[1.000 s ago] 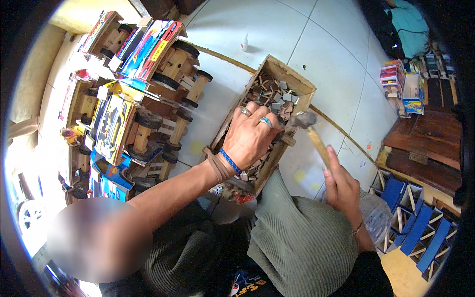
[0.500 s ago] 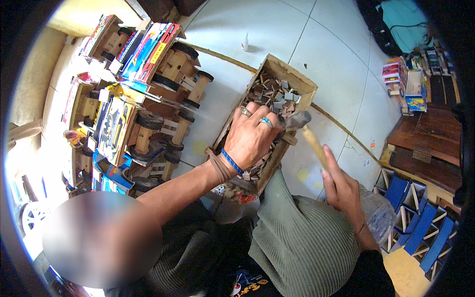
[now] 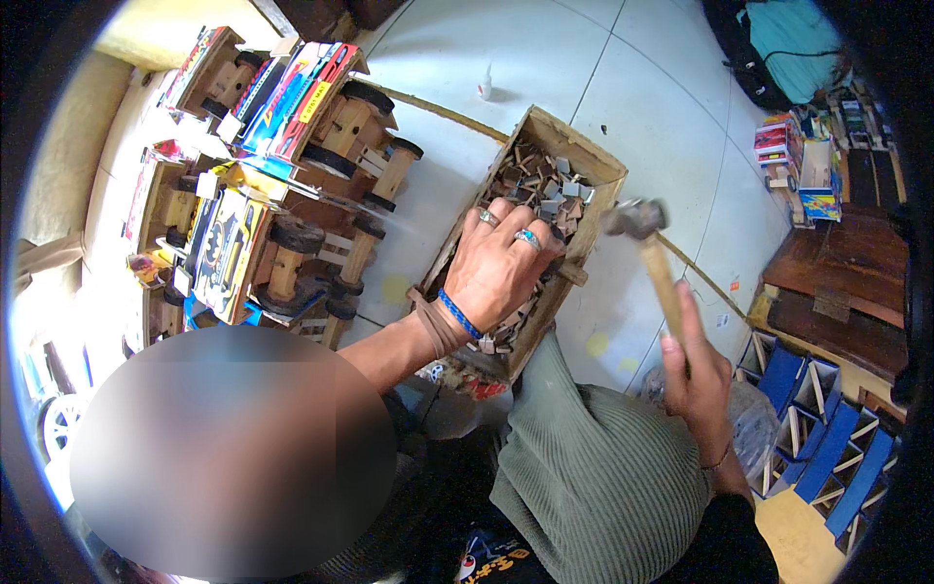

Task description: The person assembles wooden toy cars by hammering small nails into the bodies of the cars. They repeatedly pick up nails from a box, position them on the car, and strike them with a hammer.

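Observation:
A wooden box (image 3: pixel 600 173) of small scrap-like wooden blocks (image 3: pixel 533 175) stands on the floor in front of me. My left hand (image 3: pixel 498 263) is over the box, its rings and blue bracelet showing. Its fingers curl downward, and what they hold is hidden beneath them. To the right of the box, my right hand (image 3: pixel 699 384) is wrapped round the pale wooden handle of a hammer (image 3: pixel 662 273). The hammer's dark metal head is raised, apart from my left hand and just beyond the box's right side.
Several wooden toy trucks (image 3: pixel 292 107) with dark wheels lie on their sides at left. A small white bottle (image 3: pixel 484 86) stands beyond the box. Blue and wooden frames (image 3: pixel 812 428) are stacked at lower right, near brown wooden furniture (image 3: pixel 827 282). A blurred patch covers the lower left.
The hammer has moved right, away from my left hand, and my right hand has shifted right with it. My left hand has hardly moved.

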Motion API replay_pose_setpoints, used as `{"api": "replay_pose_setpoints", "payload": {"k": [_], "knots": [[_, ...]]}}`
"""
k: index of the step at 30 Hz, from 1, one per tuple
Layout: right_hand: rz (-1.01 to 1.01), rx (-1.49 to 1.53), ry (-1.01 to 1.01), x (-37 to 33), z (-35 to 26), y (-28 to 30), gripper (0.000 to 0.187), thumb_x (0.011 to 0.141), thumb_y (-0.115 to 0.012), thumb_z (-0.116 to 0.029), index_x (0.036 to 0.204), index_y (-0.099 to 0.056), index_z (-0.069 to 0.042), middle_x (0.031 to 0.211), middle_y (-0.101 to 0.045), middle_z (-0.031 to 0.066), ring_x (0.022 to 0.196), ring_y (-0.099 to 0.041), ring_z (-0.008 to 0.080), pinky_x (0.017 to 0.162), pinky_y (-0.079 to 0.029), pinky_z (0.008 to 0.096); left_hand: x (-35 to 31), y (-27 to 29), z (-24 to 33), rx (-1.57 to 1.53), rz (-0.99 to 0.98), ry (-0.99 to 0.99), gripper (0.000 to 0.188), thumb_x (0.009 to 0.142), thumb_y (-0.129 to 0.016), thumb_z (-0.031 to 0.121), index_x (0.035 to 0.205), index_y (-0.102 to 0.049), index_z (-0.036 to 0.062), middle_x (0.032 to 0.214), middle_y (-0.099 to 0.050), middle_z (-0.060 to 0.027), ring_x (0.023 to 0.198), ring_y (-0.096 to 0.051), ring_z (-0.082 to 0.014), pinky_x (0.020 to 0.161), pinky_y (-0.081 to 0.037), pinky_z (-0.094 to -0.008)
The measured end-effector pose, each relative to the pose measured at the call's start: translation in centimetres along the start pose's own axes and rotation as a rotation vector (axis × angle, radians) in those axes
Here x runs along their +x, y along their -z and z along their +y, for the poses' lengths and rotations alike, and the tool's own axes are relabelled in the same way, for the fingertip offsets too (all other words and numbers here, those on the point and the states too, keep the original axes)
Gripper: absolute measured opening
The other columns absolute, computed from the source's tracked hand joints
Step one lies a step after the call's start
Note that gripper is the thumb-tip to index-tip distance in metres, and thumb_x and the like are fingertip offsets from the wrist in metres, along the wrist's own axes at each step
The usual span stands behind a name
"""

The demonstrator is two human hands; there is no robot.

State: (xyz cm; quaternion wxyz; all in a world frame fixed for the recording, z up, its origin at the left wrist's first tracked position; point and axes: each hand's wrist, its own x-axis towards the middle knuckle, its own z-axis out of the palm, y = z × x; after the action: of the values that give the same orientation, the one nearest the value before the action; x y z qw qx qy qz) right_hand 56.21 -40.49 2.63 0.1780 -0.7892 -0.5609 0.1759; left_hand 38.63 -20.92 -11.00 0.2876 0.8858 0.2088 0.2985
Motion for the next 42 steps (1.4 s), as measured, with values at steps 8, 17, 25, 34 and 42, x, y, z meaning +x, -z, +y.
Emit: {"api": "replay_pose_setpoints", "payload": {"k": [8, 17, 25, 34, 42], "knots": [[-0.011, -0.061, 0.068, -0.2, 0.6, -0.9, 0.056, 0.099, -0.059, -0.006, 0.153, -0.046, -0.009, 0.104, -0.07, 0.0219, 0.087, -0.072, 0.0322, 0.077, -0.057, 0.0403, 0.0, 0.0, 0.0, -0.047, 0.012, 0.007, 0.02, 0.084, -0.075, 0.007, 0.097, -0.063, 0.0153, 0.09, -0.056, -0.0055, 0.09, -0.054, -0.0309, 0.076, -0.04, -0.0428], [0.132, -0.048, 0.092, -0.4, 0.8, -1.4, 0.056, 0.099, -0.06, -0.006, 0.153, -0.046, -0.007, 0.111, -0.071, 0.024, 0.09, -0.072, 0.0355, 0.078, -0.058, 0.0429, 0.1, -0.4, 0.3, -0.002, -0.001, 0.064, 0.019, 0.084, -0.075, 0.008, 0.097, -0.064, 0.0169, 0.091, -0.056, -0.0051, 0.092, -0.054, -0.0309, 0.078, -0.04, -0.0435], [0.066, -0.012, 0.035, -0.4, 1.5, -2.3, 0.056, 0.099, -0.06, -0.007, 0.153, -0.046, -0.008, 0.111, -0.071, 0.0241, 0.092, -0.072, 0.0384, 0.079, -0.057, 0.0433, -0.2, -0.5, 0.0, 0.011, -0.046, 0.049, 0.023, 0.083, -0.074, 0.013, 0.1, -0.058, 0.0114, 0.098, -0.056, -0.0078, 0.101, -0.053, -0.032, 0.082, -0.041, -0.0463], [-0.059, -0.04, 0.008, -0.9, 1.6, -2.7, 0.055, 0.099, -0.06, -0.009, 0.153, -0.047, -0.007, 0.109, -0.072, 0.0212, 0.09, -0.073, 0.0358, 0.078, -0.059, 0.0418, 0.0, -0.6, 0.0, 0.003, 0.002, 0.025, 0.021, 0.083, -0.074, 0.007, 0.098, -0.061, 0.0147, 0.09, -0.055, -0.0068, 0.09, -0.052, -0.0323, 0.076, -0.038, -0.0442], [-0.151, -0.08, -0.047, -1.3, 1.9, -3.1, 0.054, 0.1, -0.059, -0.009, 0.152, -0.047, -0.005, 0.128, -0.066, 0.0239, 0.105, -0.072, 0.0356, 0.087, -0.058, 0.041, -0.2, -0.8, -0.2, 0.054, -0.047, 0.036, 0.021, 0.082, -0.073, 0.011, 0.098, -0.059, 0.0124, 0.096, -0.054, -0.0075, 0.099, -0.053, -0.0313, 0.081, -0.04, -0.0452]]}}
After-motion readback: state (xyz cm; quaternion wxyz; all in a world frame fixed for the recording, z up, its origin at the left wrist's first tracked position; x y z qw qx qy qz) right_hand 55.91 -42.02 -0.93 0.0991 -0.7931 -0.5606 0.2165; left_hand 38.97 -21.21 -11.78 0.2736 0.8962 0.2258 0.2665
